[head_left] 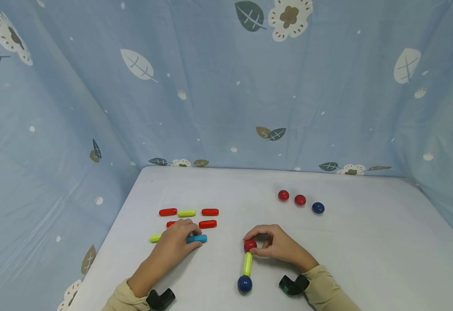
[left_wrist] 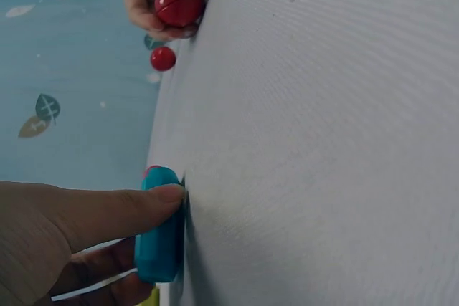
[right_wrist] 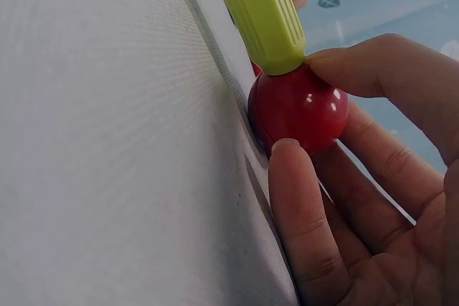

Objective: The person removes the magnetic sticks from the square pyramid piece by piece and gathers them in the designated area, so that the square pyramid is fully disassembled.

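My left hand (head_left: 177,239) pinches a blue rod (head_left: 197,238) at the table's left, thumb on its near side and fingers behind; the left wrist view shows the blue rod (left_wrist: 159,234) close up. My right hand (head_left: 279,245) holds a red ball (head_left: 250,245) between thumb and fingers. A yellow-green rod (head_left: 247,264) runs from that ball to a dark blue ball (head_left: 244,284) nearer me. In the right wrist view the rod's ribbed end (right_wrist: 267,23) meets the red ball (right_wrist: 301,109), with fingertips around it.
Around the left hand lie several loose rods, among them a red rod (head_left: 210,212), a yellow-green rod (head_left: 186,213) and another red rod (head_left: 168,212). Farther back on the right are two red balls (head_left: 283,195) and a dark blue ball (head_left: 318,207). A blue patterned curtain (head_left: 211,86) encloses the white table (head_left: 366,242).
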### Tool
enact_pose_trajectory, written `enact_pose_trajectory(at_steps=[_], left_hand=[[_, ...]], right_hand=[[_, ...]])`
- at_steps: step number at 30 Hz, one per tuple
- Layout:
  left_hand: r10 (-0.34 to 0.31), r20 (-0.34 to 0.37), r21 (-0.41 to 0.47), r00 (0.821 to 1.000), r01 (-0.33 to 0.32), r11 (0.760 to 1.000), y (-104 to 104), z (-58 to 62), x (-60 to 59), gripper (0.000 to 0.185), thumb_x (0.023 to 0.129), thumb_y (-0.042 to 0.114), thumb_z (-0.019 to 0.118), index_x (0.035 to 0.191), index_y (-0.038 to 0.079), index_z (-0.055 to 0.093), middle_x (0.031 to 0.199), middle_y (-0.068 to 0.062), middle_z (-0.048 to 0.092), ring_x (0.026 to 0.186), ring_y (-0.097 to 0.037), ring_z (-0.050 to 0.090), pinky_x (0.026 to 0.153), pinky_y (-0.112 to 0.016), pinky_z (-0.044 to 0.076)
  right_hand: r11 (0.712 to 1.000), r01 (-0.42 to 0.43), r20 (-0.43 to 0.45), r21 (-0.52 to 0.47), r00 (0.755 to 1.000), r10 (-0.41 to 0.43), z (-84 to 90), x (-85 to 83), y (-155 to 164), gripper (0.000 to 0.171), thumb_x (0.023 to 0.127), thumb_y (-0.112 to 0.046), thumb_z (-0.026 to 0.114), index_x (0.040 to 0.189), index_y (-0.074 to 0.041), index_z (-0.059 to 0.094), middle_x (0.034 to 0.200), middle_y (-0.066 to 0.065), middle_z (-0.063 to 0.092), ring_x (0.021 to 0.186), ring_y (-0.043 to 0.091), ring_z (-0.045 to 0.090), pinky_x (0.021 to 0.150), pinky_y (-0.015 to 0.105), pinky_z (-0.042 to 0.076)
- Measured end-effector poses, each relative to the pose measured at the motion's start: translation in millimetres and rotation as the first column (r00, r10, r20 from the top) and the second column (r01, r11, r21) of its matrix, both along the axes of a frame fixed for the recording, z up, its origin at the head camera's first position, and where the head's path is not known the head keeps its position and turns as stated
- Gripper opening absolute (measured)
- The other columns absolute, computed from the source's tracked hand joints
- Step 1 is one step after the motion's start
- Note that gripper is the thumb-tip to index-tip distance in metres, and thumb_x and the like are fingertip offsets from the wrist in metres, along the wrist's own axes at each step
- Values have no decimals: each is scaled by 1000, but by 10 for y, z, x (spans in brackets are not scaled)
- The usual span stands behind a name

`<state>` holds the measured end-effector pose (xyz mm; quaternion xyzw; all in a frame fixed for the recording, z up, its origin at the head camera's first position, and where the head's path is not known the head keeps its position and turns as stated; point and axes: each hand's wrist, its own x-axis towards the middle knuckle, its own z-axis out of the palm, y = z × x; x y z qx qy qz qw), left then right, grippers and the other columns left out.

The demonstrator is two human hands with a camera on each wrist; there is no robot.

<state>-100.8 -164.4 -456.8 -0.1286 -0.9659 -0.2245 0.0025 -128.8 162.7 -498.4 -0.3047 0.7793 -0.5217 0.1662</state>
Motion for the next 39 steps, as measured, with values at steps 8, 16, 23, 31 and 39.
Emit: enact_pose_trajectory(at_steps=[8,16,23,31,39], left_hand=[[-17,-3,94,1000,17,995,53,56,34,21,82,27,88,98,20,77,94,11,67,86,-7,58,77,-24,56],[-270,126,267,955,229,936,380,-45,92,22,93,36,77,106,20,75,82,20,66,74,3,56,71,-19,49],[-355,248,335,901,264,904,762,-99,114,29,88,49,79,95,22,70,66,19,62,60,3,53,55,-18,43],[-312,277,354,909,206,912,848,-154,101,23,87,42,82,91,22,70,56,18,59,53,0,51,52,-17,33],[-371,284,436,884,226,871,816,-135,83,20,89,33,81,92,16,71,62,15,67,59,2,58,61,-17,45]], right_hand=[[999,30,7,21,1000,-30,2,10,-3,30,89,-22,83,117,-20,75,115,0,76,94,5,64,67,23,58],[996,77,-14,43,997,-77,-47,5,-20,28,89,-26,83,115,-22,76,115,-2,76,96,3,63,68,22,56],[998,62,-25,9,998,-61,-70,12,-42,28,89,-24,82,116,-18,75,115,5,76,97,3,62,67,22,56],[999,32,-17,43,999,-31,35,5,-27,34,87,-19,84,119,-23,73,119,-1,73,97,4,62,67,26,59],[999,30,-33,28,999,-29,32,3,-22,34,84,-15,85,116,-21,74,116,0,74,99,3,63,67,28,61]])
